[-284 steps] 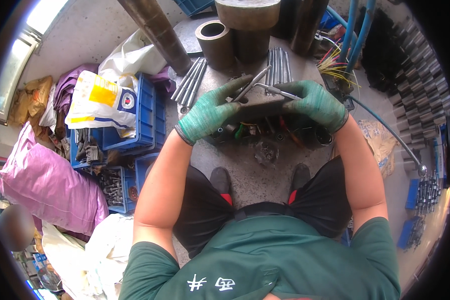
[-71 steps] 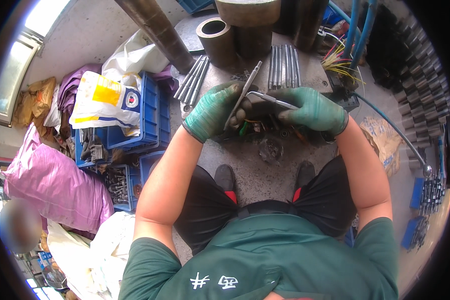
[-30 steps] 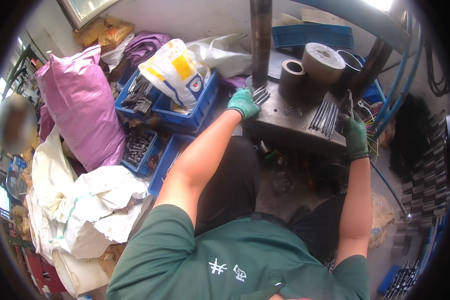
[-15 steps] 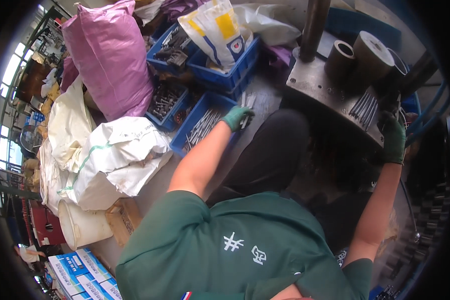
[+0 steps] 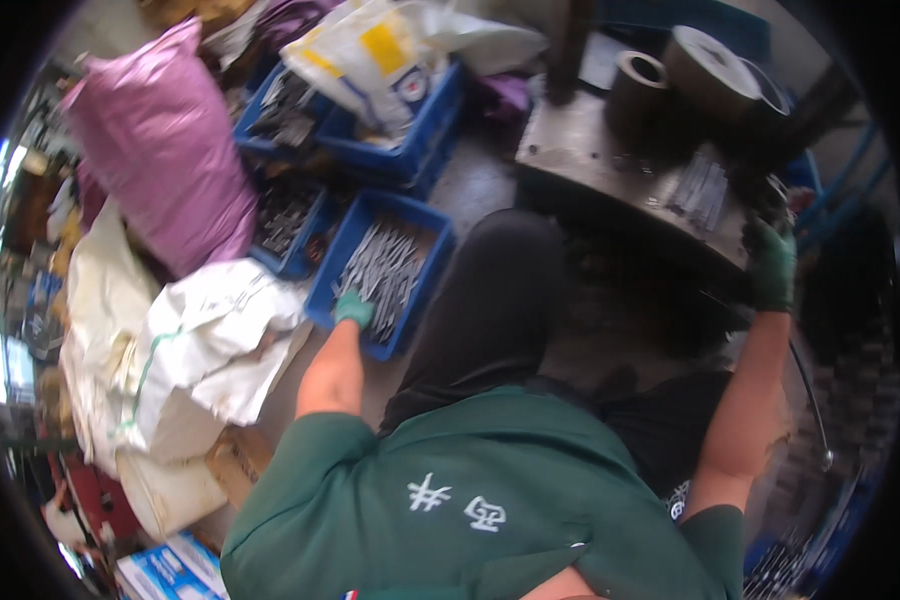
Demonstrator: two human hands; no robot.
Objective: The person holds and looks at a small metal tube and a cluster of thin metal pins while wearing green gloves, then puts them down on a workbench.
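My left hand (image 5: 353,310), in a green glove, is at the near left side of a blue bin (image 5: 432,292) and touches the thin grey metal rods (image 5: 382,272) lying in it. Motion smears its fingers, so their grip does not show. On the right, my right hand (image 5: 772,262), also gloved in green, is at the right edge of a metal machine plate (image 5: 568,150). Its dark fingertips blend into the machine, and whether they hold anything is unclear. Just left of that hand, several slim metal rods (image 5: 703,188) lie side by side on the plate.
Beyond the rod bin stand blue bins (image 5: 410,160) with metal parts and a white-and-yellow bag (image 5: 360,60). A pink sack (image 5: 165,150) and a white sack (image 5: 215,335) are on the left. A hollow cylinder (image 5: 635,105) and a thick post (image 5: 570,50) rise from the plate.
My left hand has moved down and left from the far right edge of the rod bin, where it held several rods, to its near side. My right hand stays by the plate. The view has shifted.
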